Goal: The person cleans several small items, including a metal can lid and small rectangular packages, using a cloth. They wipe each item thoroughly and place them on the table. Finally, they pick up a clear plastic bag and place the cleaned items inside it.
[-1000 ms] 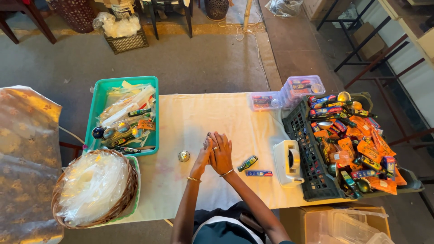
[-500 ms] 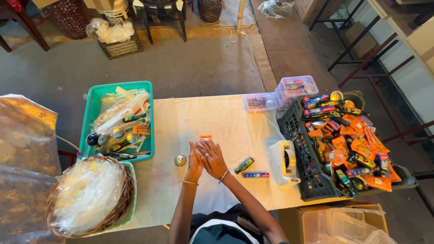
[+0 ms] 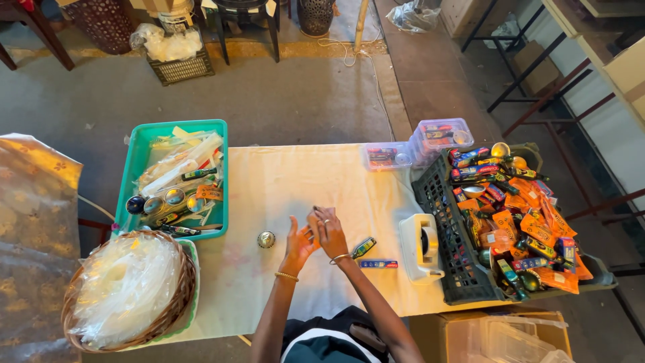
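My left hand (image 3: 296, 245) and right hand (image 3: 327, 230) meet over the middle of the cream-covered table (image 3: 282, 175). My left palm is open, fingers spread and turned up; my right hand's fingers curl loosely over it, working at some small item (image 3: 308, 232) pressed between the two. What that item is, I cannot tell, it is too small and mostly covered.

At nine o'clock from my left hand, just beside it, sits a small round tin (image 3: 266, 239). At three to four o'clock from my right wrist lie a green tube (image 3: 363, 247) and a flat blue packet (image 3: 377, 264), near each other. Farther toward three stands a white tape dispenser (image 3: 420, 246), touching the black crate (image 3: 449, 249) of orange sachets. At ten o'clock is the teal tray (image 3: 138, 161); at eight, a wicker basket (image 3: 176, 301) of clear bags.
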